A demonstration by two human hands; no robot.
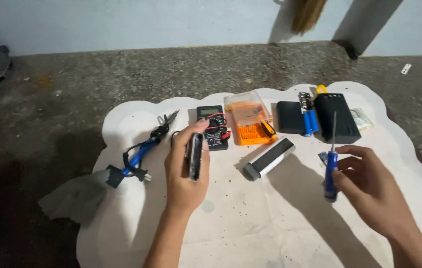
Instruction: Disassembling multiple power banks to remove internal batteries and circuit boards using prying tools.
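Right, so the left hand (187, 171) is wrapped around a slim dark device (194, 156), held on edge, thumb on one side and fingers curled behind the other. Over on the other side, the right hand (369, 186) pinches a blue-handled screwdriver (332, 164), shaft pointing straight up, the other fingers loosely spread. Both are raised above a white cloth (250, 223) spread over the speckled stone floor (72, 84).

That device looks rigid and smooth, probably light, and its glossy face could slip or crack, so the narrow edges are the sensible place to grip. The screwdriver is stiff and thin; its handle gives the firm hold.

Beyond the left hand sit a black multimeter (213, 126) and an orange bit case (250, 124). Between the hands lies a grey-and-black bar (269, 159). Beside the left hand, further out, a blue soldering iron (144, 149).
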